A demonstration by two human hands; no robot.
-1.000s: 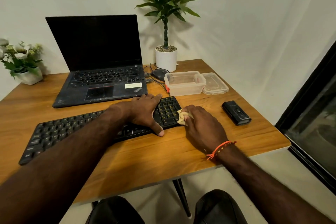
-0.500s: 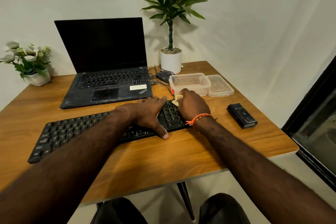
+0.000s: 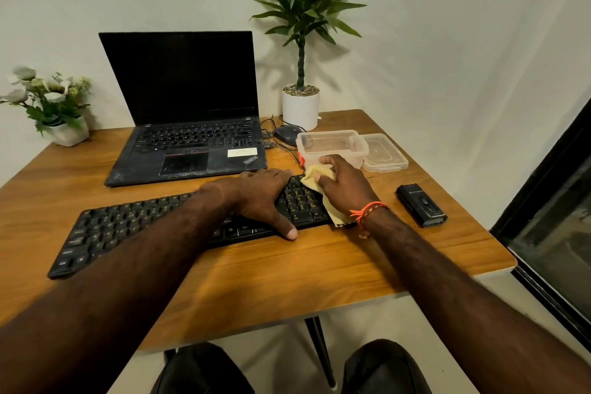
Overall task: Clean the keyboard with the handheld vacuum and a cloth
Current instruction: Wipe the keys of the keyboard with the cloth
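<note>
Laptop (image 3: 188, 137) palm rest: "ThinkPad" logo (white sticker beside it unreadable).

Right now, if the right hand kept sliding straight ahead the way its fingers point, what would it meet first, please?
Probably the clear plastic container: the right hand, holding the yellow cloth, already reaches its near wall, though contact is unclear.

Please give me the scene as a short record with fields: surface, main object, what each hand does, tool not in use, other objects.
surface: wooden table
main object: black keyboard, flat on the table
left hand: rests flat on the keyboard, fingers straight
right hand: holds yellow cloth against the keyboard's right end
tool not in use: black handheld vacuum, lying right of the keyboard
other objects: open laptop, mouse, clear container, its lid, potted plant, flower pot
</note>
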